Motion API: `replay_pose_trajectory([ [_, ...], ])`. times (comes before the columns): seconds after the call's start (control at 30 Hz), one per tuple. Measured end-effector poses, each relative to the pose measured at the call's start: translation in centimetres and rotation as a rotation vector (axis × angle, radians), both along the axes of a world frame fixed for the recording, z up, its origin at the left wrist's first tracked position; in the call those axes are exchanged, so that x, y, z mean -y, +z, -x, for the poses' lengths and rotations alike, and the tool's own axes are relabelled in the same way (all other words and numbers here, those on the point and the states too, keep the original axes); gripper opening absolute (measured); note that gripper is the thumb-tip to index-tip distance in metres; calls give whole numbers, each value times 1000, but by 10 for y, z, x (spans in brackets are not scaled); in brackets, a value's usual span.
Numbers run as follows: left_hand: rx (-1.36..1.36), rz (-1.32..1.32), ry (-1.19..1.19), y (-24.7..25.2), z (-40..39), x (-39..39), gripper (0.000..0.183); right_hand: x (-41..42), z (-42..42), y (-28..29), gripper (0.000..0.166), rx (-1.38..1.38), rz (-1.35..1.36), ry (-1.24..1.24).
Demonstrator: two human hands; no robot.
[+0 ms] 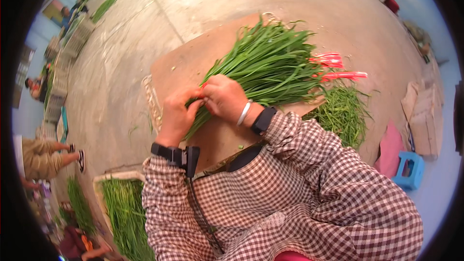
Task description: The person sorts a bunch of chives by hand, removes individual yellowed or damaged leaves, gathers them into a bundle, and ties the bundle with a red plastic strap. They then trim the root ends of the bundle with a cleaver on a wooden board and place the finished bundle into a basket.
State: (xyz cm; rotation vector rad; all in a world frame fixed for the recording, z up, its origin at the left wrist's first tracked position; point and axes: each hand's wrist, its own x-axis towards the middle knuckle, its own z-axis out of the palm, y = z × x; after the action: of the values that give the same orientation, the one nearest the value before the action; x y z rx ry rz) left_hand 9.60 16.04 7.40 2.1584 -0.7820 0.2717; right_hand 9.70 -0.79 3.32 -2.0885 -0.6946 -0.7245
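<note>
A large bunch of long green leaves, probably garlic chives [268, 61], lies across a brown board [188, 61] in front of me. Near the narrow stem end, my left hand [181, 110] and my right hand [224, 96] meet around the bunch. Between the fingers of both hands is a red tie [203, 88], mostly covered by them. Whether the tie is knotted cannot be made out. Red-and-white plastic strips [331, 59] stick out past the leafy end of the bunch.
Loose green trimmings [344, 112] are heaped right of the board. A box of chives [123, 203] stands at my lower left. Further right are a blue plastic stool [409, 170] and cardboard [427, 123]. Crates [58, 90] line the left wall, where other people sit and stand.
</note>
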Motion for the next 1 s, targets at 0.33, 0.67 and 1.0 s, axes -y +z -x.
replay_pose_trajectory([
  [0.33,42,20,61,-8,7,14,12,-5,6,-4,10,-46,44,-67],
  [0.67,130,-13,173,-21,4,21,9,-2,5,4,18,-258,-235,-44],
  [1.0,95,85,228,-24,-2,16,8,-2,12,5,10,-36,-158,31],
])
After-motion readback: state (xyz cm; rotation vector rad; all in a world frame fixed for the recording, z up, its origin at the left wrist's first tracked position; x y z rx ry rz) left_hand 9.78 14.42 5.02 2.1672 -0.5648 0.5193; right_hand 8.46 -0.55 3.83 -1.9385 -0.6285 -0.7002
